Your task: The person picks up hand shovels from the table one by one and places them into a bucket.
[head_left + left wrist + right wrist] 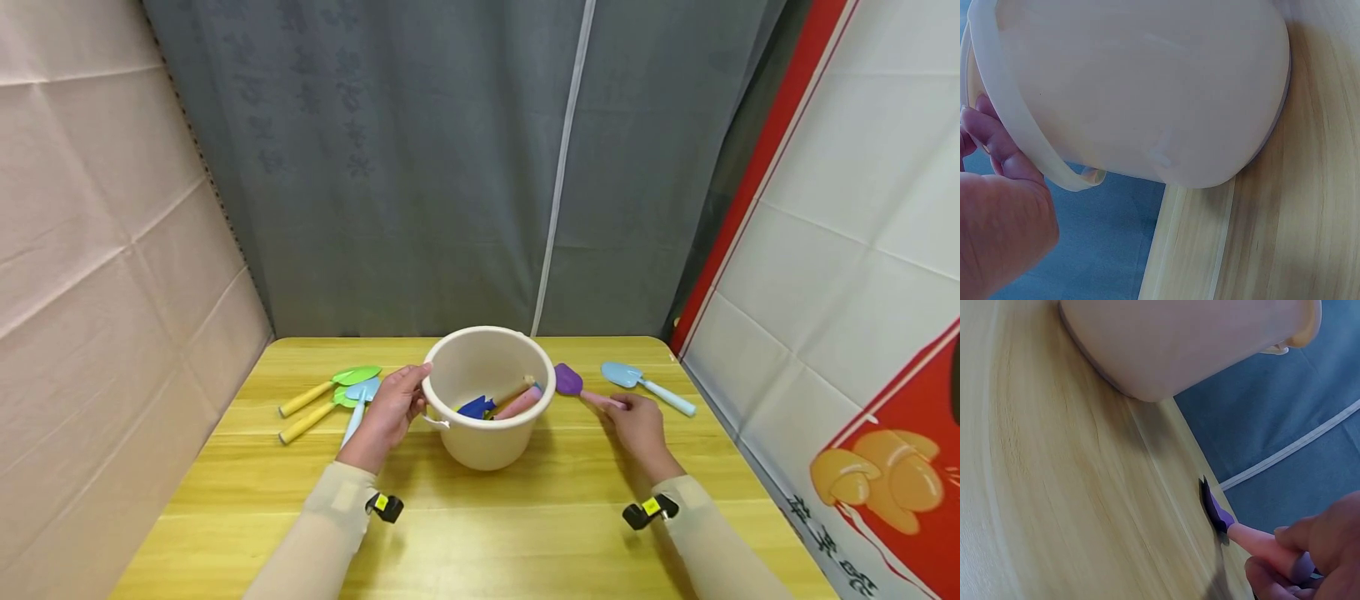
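Observation:
A cream plastic bucket (487,446) stands upright mid-table. My left hand (393,408) grips its rim on the left, thumb on top; in the left wrist view the fingers (1004,140) curl at the rim. Inside the bucket lie a blue-ended tool (476,407) and a pink handle (519,404), partly hidden by the front wall. Right of the bucket, my right hand (639,429) pinches the pink handle end of a small purple shovel (568,380). Its purple blade points toward the bucket and is low at the table in the right wrist view.
A light-blue shovel (622,374) lies right of my right hand. On the left are two green shovels with yellow handles (306,400) and another light-blue one (356,417), partly behind my left hand. A grey curtain (420,167) hangs behind the wooden table (510,533).

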